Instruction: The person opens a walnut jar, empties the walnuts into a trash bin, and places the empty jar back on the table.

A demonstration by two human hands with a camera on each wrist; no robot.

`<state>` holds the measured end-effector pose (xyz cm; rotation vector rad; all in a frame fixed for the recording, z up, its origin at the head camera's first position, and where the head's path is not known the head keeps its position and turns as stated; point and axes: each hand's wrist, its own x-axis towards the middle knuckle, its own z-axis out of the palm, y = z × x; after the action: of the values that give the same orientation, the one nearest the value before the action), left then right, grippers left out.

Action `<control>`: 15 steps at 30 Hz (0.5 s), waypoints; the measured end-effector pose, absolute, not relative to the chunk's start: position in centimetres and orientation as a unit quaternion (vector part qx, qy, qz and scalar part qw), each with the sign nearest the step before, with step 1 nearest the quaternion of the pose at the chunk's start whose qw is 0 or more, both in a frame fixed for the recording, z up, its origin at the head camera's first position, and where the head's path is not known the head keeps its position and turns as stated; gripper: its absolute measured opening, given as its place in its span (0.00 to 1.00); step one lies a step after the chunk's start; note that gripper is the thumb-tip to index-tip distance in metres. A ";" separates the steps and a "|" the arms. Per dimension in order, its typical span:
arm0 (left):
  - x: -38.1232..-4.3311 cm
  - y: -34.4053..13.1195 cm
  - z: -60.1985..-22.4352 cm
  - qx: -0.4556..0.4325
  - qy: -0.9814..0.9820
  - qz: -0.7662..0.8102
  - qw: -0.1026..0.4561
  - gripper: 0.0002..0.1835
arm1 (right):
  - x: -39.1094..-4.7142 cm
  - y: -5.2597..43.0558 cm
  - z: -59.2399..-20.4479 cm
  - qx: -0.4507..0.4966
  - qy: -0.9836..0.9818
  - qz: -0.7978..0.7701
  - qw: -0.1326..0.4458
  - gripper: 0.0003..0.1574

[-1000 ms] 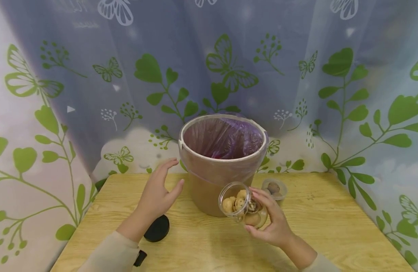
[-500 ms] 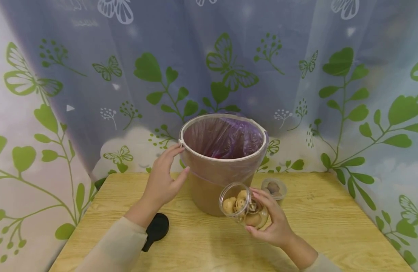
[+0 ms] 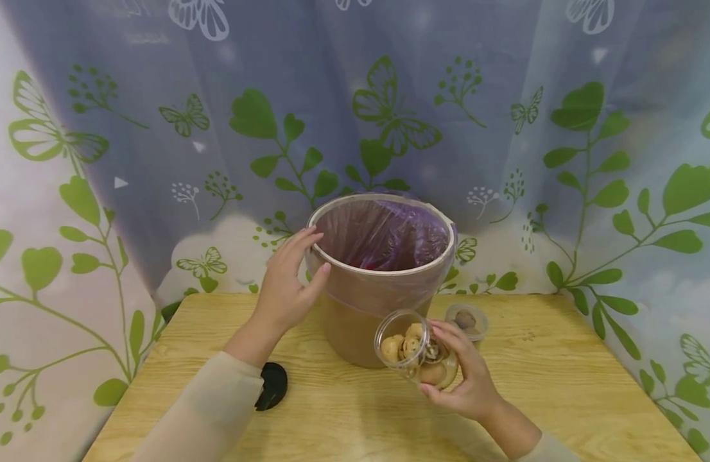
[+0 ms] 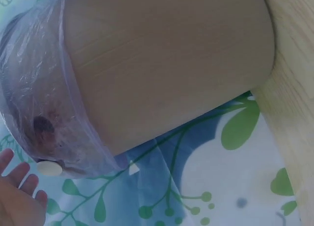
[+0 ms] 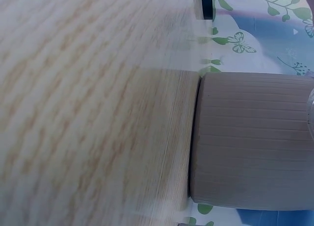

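Observation:
My right hand [image 3: 465,375] grips a clear plastic jar [image 3: 401,314], which is tilted with its mouth toward the bin. Brown walnuts [image 3: 409,346] are inside, some looking cracked. My left hand [image 3: 285,289] is at the left side of the brown bin [image 3: 355,327], fingers extended at its pale rim [image 3: 384,272]; whether they touch it I cannot tell. In the left wrist view the left hand [image 4: 22,201] shows fingers spread near the rim's white knob [image 4: 49,168]. A purple see-through bag [image 3: 413,237] lines the bin. The right wrist view does not show the right hand.
Behind the right hand stands a small clear container [image 3: 467,321] with brown pieces in it. A black round object [image 3: 272,388] lies by the left sleeve, partly hidden by it. The wooden table [image 3: 563,378] ends at a patterned curtain [image 3: 493,128].
My left hand has moved up and to the right, to the bin's left rim, and its sleeve now covers part of the black object. The right hand and jar have stayed nearly still.

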<state>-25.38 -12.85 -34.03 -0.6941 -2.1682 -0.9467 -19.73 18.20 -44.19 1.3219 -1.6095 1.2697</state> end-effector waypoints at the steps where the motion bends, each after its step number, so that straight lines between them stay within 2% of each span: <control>1: -25.4 -12.8 -33.9 -0.261 -0.833 -0.361 0.328 0.27 | -19.8 18.2 -44.2 0.509 -0.619 0.489 0.344 0.47; 15: -26.5 -12.3 -33.1 -0.230 -0.870 -0.336 0.277 0.32 | -19.5 18.2 -44.2 0.505 -0.620 0.490 0.349 0.47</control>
<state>-26.54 -12.32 -33.06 -0.6168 -2.3364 -0.9028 -19.52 18.17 -44.18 1.3077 -1.6060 1.2699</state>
